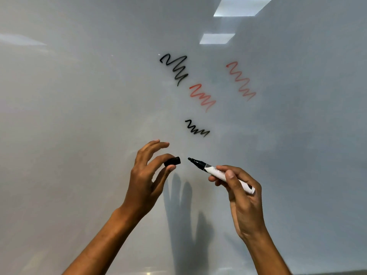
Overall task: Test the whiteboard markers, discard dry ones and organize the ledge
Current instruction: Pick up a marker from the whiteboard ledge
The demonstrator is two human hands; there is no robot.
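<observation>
A white-barrelled black marker lies in my right hand, uncapped, its dark tip pointing left. My left hand pinches the black cap between thumb and forefinger, a short gap from the tip. Both hands hover in front of the whiteboard. On the board are two black squiggles, a larger one and a smaller one, and two red squiggles, one brighter and one paler. The ledge is out of view.
Ceiling lights reflect in the glossy board at the top right. Shadows of my hands fall on the board below them. A dark strip shows at the bottom right corner.
</observation>
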